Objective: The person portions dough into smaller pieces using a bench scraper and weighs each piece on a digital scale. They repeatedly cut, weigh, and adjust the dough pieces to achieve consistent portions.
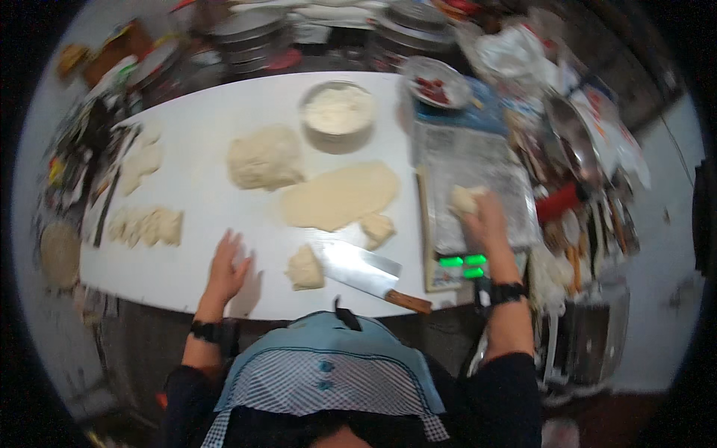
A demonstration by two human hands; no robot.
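Over the metal platform of a digital scale (442, 140), my right hand (488, 221) has its fingers on a small piece of dough (462, 200). My left hand (227, 266) is empty, fingers apart, at the front of the white board (190, 168). Between my hands a cleaver (361, 266) lies flat, its wooden handle towards me. One dough lump (306, 269) sits left of the blade and another dough lump (378, 228) just behind it. Farther back are a flattened dough sheet (341, 193) and a large dough mass (264, 158).
A metal bowl of flour (338, 112) stands at the back of the board. Several cut dough pieces (147, 225) lie at the left. Behind the scale platform is a bowl with red pieces (437, 84). Bags and a metal pan (572, 137) crowd the right side.
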